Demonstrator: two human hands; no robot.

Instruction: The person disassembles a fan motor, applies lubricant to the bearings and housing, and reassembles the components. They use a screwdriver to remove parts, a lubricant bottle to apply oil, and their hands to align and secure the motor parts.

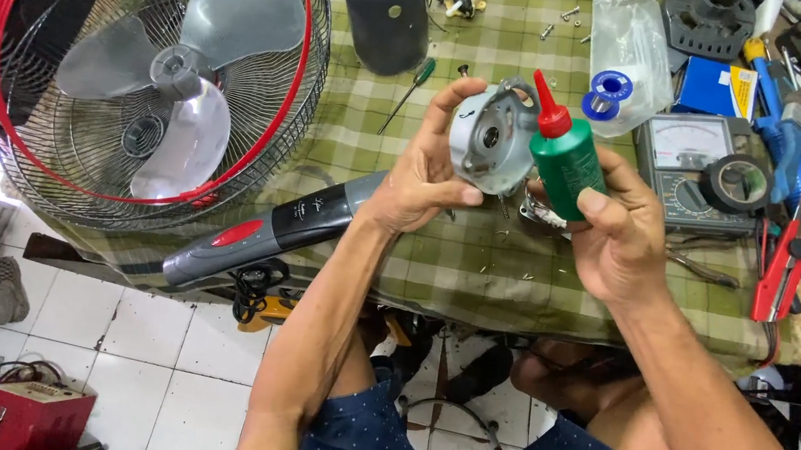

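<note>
The left hand is curled around a round grey motor housing, thumb pressed on its lower rim and fingers wrapped over the top edge, holding it up above the table with its open face turned toward the person. Just beside it, the right hand is closed on a small green bottle, thumb across the front and fingers behind. The bottle sits touching or nearly touching the housing's right edge; its long axis runs close to upright, leaning a little to the left, with the red nozzle pointing up and leftward above the housing. Farther out on the checked cloth lie a screwdriver, a grey meter with a tape roll, and at the left a caged fan.
</note>
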